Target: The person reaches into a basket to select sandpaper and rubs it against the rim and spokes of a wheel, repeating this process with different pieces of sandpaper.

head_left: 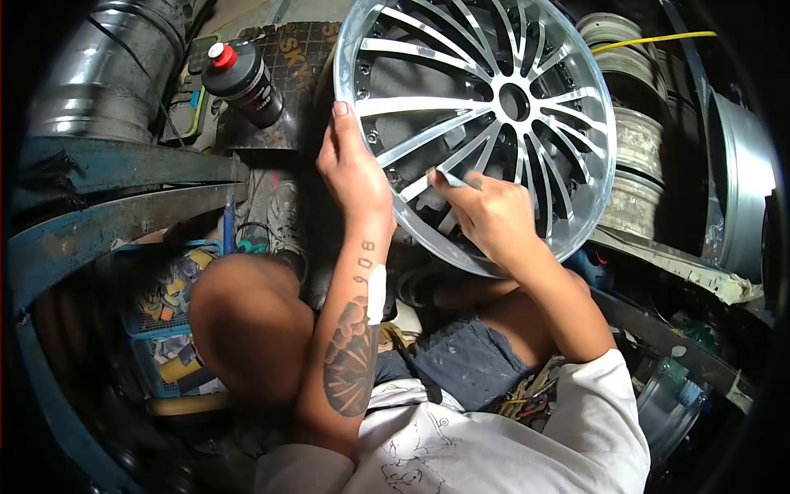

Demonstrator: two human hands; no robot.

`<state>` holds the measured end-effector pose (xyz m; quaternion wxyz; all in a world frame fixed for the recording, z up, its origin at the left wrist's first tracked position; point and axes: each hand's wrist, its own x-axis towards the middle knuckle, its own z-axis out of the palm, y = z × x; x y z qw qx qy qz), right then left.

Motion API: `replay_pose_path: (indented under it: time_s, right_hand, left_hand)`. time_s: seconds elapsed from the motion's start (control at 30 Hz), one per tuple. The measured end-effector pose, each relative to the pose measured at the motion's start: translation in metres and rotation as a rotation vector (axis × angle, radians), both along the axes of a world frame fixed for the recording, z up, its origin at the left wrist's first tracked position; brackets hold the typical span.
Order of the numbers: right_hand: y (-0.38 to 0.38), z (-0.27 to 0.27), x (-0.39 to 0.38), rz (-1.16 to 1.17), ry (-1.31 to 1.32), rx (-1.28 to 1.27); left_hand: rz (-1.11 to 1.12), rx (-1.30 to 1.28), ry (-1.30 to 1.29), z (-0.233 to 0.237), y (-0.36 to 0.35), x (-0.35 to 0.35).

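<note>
A multi-spoke alloy wheel (499,115) with bright spoke faces and dark gaps stands tilted in front of me. My left hand (355,173) grips its rim on the left side, thumb up along the outer edge. Over the lower spokes, my right hand (496,216) pinches a small folded grey piece of sandpaper (451,178) between thumb and fingers. The sandpaper is at the lower-left spokes; whether it touches the metal is hard to tell.
A dark bottle with a red cap (255,90) stands on a black board at upper left. Blue baskets (132,309) hold scraps of abrasive paper. Stacked wheels (629,148) stand at right, beside a metal rail (675,259). A blue metal frame (107,226) runs along the left.
</note>
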<state>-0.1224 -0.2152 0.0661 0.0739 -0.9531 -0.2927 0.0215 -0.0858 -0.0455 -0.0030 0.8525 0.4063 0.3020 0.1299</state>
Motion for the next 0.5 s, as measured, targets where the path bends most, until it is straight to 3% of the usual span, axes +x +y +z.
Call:
replay_pose_path:
  time_s: [0.03,0.17,0.2,0.3,0.37,0.5]
  right_hand:
    - [-0.002,0.005,-0.004,0.015,-0.011,-0.061]
    - [0.014,0.015,-0.003,0.02,-0.133,0.137]
    - [0.004,-0.008,-0.002,0.082,-0.087,0.143]
    - [0.005,0.0,-0.01,0.064,-0.004,-0.001]
    - [0.017,0.018,-0.008,0.116,-0.04,0.028]
    - [0.011,-0.008,-0.009,0.144,-0.063,0.034]
  left_hand:
    - [0.022,0.02,-0.002,0.002,-0.002,0.001]
    - [-0.064,-0.007,0.006,-0.001,0.004,-0.001]
    - [-0.051,-0.029,-0.002,0.006,0.003,-0.001]
    - [0.011,-0.043,-0.055,0.008,-0.001,0.002]
    - [-0.068,-0.039,-0.025,0.005,0.004,-0.001]
    - [-0.057,-0.057,-0.033,0.006,0.001,-0.002]
